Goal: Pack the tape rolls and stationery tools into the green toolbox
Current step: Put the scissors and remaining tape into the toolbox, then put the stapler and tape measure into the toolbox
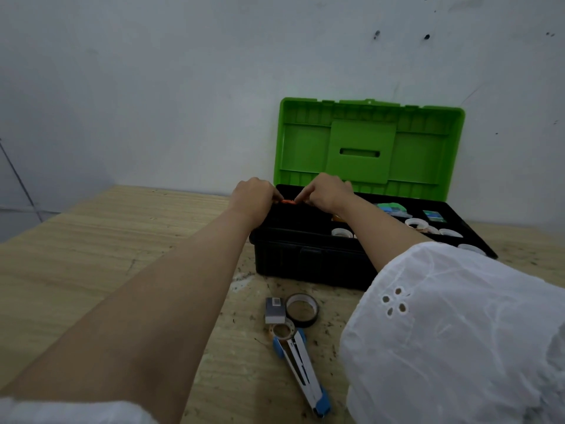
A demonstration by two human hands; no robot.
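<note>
While both hands work at the far-left corner of the green toolbox (305,258), the lid (367,142) stands open against the wall. Left hand (253,195) and right hand (327,191) meet over a small orange object (288,202), held at the rim of the left compartment. Fingers of both hands appear pinched on it from either side; what it is cannot be told at this size.

Already inside, right compartments: several white tape rolls (415,223), plus green and blue items.

Not yet packed, on the desk (91,240) near the box front:
- 1 black tape roll (302,309)
- 1 small grey box (275,309), just beside the black roll
- 1 small clear tape roll (282,330), touching the top of the blue-and-white stapler (302,368)

Judgement: step in hand is seating the orange piece in the left compartment. To do it well, lower it fully below the rim before letting go, so it does not sit proud and block the lid. Keep forearms clear of the rolls on the right.
</note>
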